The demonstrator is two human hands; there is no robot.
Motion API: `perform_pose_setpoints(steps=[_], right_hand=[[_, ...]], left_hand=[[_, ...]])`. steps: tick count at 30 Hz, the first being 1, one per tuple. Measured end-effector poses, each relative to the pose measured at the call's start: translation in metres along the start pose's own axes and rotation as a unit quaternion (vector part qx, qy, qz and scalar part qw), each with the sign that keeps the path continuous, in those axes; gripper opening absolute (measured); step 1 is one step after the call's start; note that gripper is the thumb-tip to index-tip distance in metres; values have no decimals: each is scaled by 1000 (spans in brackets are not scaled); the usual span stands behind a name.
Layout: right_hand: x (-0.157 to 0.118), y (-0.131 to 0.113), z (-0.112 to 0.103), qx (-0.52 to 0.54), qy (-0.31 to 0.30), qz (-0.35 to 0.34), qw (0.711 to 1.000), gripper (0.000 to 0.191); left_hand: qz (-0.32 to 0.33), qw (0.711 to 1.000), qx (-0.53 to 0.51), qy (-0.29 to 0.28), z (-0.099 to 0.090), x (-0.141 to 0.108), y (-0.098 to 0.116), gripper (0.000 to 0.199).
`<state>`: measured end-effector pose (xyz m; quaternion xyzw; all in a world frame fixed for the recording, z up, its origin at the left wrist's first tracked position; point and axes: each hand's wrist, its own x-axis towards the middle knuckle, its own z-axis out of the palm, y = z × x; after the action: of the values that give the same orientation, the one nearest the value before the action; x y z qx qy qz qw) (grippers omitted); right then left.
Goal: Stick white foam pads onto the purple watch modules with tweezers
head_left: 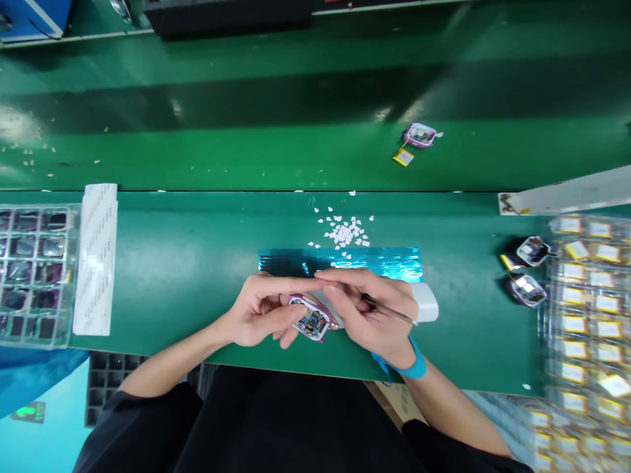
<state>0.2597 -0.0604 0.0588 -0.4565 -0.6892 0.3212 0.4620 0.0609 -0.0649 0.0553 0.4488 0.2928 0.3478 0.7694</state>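
Note:
My left hand (254, 312) is closed round a small purple watch-like case (311, 320), its circuit board facing up under my thumb. The left index finger stretches out above the case to the fingertips of my right hand (372, 309). In that right hand lies a slim metal tool that looks like tweezers (394, 311), its back end sticking out past the palm. Whether its tips hold anything is hidden by the fingers. A shiny blue film strip (407, 261) lies just beyond both hands. A white rounded object (427, 302) shows partly from under my right hand.
Small white pieces (345, 232) are piled beyond the film. At right sit two opened cases (532, 251) and trays of yellow-edged batteries (572, 322). Another case (420, 135) with its battery (403, 157) lies farther back. At left are a clear compartment tray (34, 276) and white sheet (96, 263).

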Motion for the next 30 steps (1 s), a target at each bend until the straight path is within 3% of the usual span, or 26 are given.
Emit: perform_pose_setpoints(steps=[9,16,30], right_hand=[[5,-1,-3,0,-21,11,1000,19],[4,-1,-1,7,-13,12,1000,11],[4,0,-1,6,-21,3,1000,17]], left_hand=[[-7,1000,-13,-3,2,2,3,40],[9,1000,-14,4,1,2,-1,39],[8,996,-90,-20,1,4,-1,38]])
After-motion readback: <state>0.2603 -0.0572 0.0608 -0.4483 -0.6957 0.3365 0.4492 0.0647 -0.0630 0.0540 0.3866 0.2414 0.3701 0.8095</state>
